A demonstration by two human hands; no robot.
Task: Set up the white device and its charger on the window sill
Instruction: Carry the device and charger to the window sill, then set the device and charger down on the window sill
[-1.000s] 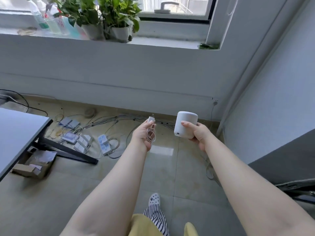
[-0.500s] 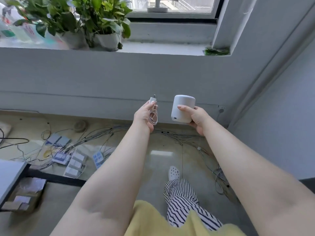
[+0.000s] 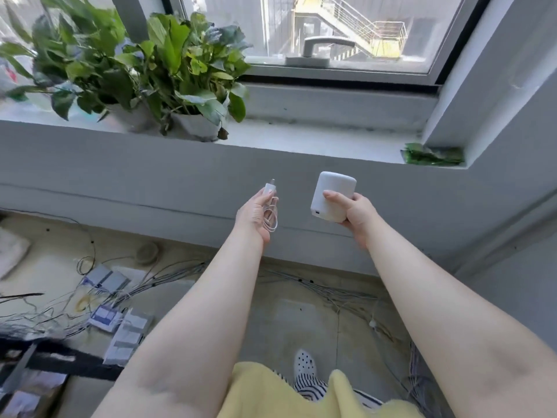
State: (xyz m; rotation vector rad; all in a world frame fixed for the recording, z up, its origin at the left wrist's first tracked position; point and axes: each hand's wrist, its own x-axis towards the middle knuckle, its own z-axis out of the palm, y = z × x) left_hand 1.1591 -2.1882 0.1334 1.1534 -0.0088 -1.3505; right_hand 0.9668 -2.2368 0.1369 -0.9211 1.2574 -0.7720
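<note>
Right hand [image 3: 355, 213] around white device [image 3: 331, 196]

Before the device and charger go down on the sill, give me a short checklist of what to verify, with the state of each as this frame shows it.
1. White device held securely in the right hand: ok, fingers wrap its side.
2. Charger and its coiled cable in the left hand: ok.
3. Bare stretch of window sill ahead of the hands: ok, between the potted plants and the green scrap.
4. Hands raised to sill height: not ok, both are below its edge.
5. Device's port reachable: ok, it faces the camera near the base.
6. Socket near the sill: cannot tell.
</note>
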